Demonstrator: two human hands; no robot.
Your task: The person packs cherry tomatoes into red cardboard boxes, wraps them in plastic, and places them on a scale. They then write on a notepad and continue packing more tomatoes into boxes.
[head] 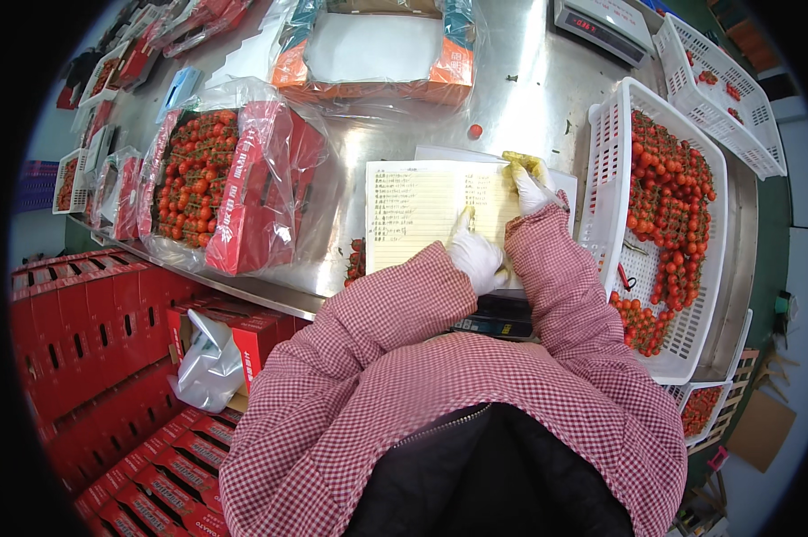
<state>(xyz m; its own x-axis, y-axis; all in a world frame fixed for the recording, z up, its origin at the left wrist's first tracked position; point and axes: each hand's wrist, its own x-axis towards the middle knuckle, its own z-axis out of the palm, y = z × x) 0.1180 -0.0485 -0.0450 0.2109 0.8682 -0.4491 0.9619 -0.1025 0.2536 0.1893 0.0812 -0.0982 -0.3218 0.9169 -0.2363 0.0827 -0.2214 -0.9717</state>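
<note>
An open lined notebook (410, 252) with handwriting on both pages lies before me on the steel table. My left hand (474, 255), in a white glove with a yellow-stained fingertip, rests over its lower middle. The left index finger is stretched out and touches the right page near the fold; nothing shows in that hand. At the upper right edge of the same page is my gloved right hand (530, 181), its yellow-stained fingers bent. Whether it grips the paper I cannot tell. A pale sheet or folder (437, 154) sticks out behind the notebook.
On the right, a white plastic crate (612, 181) holds cherry tomatoes on the vine (672, 194) and red-handled snips (625, 276). A bagged red carton (263, 188) of tomatoes stands left. Behind are an orange-and-teal box (377, 90), a loose tomato (475, 131) and a digital scale (602, 27).
</note>
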